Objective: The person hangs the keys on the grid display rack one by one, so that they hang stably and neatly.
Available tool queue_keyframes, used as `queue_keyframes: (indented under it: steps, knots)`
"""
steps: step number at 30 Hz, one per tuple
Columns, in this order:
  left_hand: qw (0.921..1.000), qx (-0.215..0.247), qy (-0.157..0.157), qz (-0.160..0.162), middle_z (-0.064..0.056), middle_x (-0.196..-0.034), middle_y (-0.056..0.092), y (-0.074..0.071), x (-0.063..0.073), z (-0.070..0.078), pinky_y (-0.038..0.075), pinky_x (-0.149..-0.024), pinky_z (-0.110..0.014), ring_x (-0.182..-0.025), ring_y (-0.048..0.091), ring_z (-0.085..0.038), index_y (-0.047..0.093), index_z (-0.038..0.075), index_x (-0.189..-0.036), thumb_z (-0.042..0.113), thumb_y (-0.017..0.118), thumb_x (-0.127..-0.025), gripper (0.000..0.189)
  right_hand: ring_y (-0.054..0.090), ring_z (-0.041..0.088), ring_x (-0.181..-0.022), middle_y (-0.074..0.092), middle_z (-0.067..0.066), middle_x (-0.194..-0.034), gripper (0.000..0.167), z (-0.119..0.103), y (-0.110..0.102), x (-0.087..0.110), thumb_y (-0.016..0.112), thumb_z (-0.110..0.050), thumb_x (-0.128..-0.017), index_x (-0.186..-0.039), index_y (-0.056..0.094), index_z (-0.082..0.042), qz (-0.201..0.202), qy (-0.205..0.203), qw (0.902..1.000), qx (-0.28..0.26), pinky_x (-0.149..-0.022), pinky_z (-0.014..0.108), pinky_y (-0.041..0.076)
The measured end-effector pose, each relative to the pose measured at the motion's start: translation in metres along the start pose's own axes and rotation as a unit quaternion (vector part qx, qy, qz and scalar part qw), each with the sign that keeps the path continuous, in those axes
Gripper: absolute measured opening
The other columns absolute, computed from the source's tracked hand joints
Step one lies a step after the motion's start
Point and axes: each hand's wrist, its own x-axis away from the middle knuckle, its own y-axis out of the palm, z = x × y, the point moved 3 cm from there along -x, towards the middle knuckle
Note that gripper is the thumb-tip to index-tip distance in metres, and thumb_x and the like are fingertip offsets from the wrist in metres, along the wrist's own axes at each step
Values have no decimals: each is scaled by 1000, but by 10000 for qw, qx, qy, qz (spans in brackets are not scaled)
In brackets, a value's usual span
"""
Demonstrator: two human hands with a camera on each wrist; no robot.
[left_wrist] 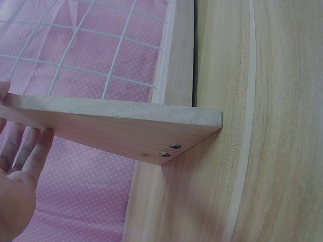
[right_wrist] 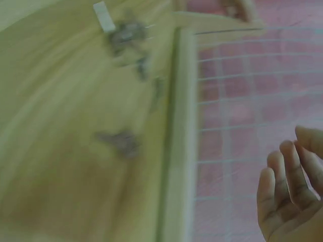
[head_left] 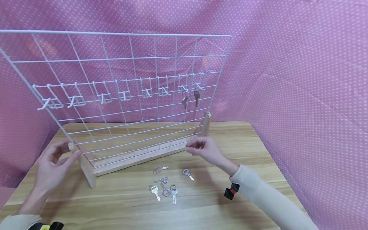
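A white wire grid rack [head_left: 132,59] with a wooden base [head_left: 141,161] stands on the table. My left hand [head_left: 51,167] holds the rack's left wooden side support [head_left: 84,166], thumb on one side and fingers on the other; the left wrist view shows fingers [left_wrist: 38,151] against this board. My right hand [head_left: 205,150], holding nothing visible, hovers by the base's right end with fingers loosely bent. One key [head_left: 196,97] hangs from the rightmost hook, and another key [head_left: 185,101] from the hook beside it. Below the right hand, a single key [head_left: 188,174] lies on the table.
Several more keys with rings, among them a silver key [head_left: 173,193], lie in a loose group before the rack. White hooks [head_left: 124,95] line the grid in a row. Pink dotted cloth [head_left: 302,80] surrounds the wooden table [head_left: 120,204]. The right wrist view is blurred.
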Motion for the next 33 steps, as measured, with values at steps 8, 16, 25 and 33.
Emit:
queue_keyframes:
  steps: [8, 16, 25, 33]
  knots:
    - [9999, 117, 22, -105, 11, -110, 71, 1, -2, 1, 60, -83, -5, -99, 66, 3, 68, 12, -125, -30, 65, -83, 59, 62, 6, -73, 79, 14, -92, 13, 42, 17, 2, 83, -9, -89, -99, 78, -1, -1027, -160, 9916, 774, -68, 16, 57]
    - [10000, -41, -71, -38, 13, -109, 72, 1, -1, 0, 60, -83, -5, -98, 66, 4, 68, 14, -126, -28, 66, -84, 59, 63, 6, -71, 78, 4, -89, 16, 69, 31, 0, 84, -14, -89, -103, 79, -7, -1618, 259, 9798, 1146, -66, 16, 57]
    - [10000, 45, 19, -60, 11, -109, 72, 1, -1, -3, 61, -82, -5, -98, 66, 4, 68, 13, -125, -30, 65, -83, 60, 61, -1, -70, 75, -2, -81, 11, 82, 42, -3, 84, -15, -90, -98, 80, -9, -1848, 89, 9701, 1571, -65, 13, 53]
    - [9998, 165, 57, 26, 10, -107, 73, 1, -1, -1, 61, -80, -6, -97, 67, 3, 68, 11, -124, -32, 64, -81, 61, 59, 0, -74, 73, -6, -81, 9, 80, 46, -5, 85, -17, -89, -96, 80, -13, -1899, 136, 9640, 1859, -70, 15, 53]
